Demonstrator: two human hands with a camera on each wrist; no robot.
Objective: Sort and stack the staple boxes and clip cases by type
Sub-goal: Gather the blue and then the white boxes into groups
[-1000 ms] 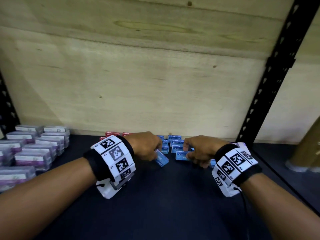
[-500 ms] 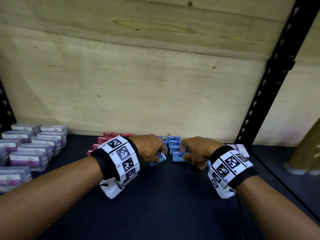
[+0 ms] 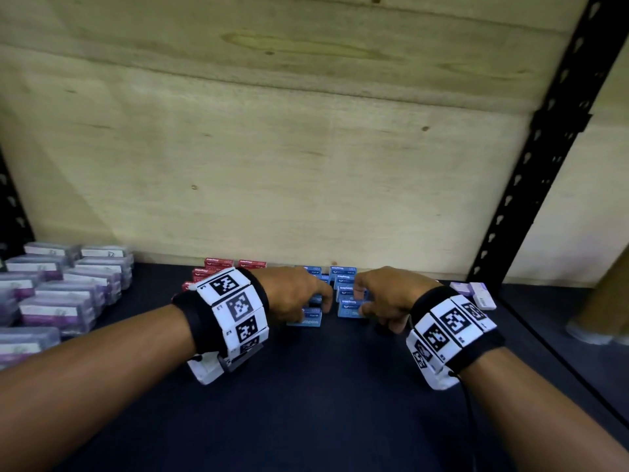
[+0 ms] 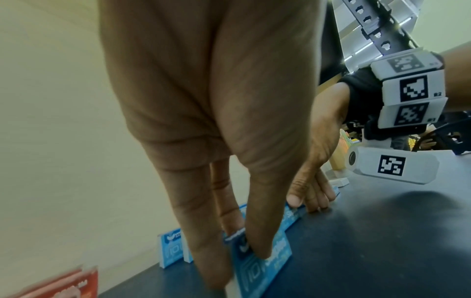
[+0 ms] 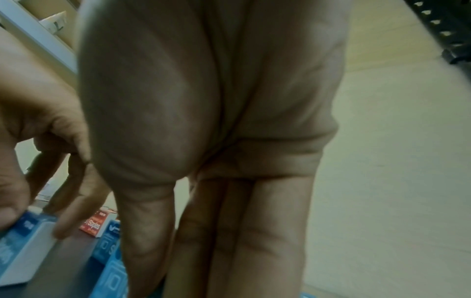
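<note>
My left hand pinches a blue staple box between thumb and fingers; in the left wrist view the box stands on edge on the dark shelf. Close beside it, my right hand holds another blue staple box at the front of a row, thumb on its near face and fingers straight behind it. More blue staple boxes stand in rows behind both hands. Red staple boxes stand just left of them. Clear clip cases with purple labels are stacked at the far left.
A plywood wall closes the shelf's back, right behind the boxes. A black slotted upright stands at the right. Small pale lilac boxes lie near its foot. The dark shelf surface stretches toward me.
Both hands moved slightly back toward the rows. The left hand's blue box, tilted and lifted a second ago, now stands on the shelf in front of the blue rows.
</note>
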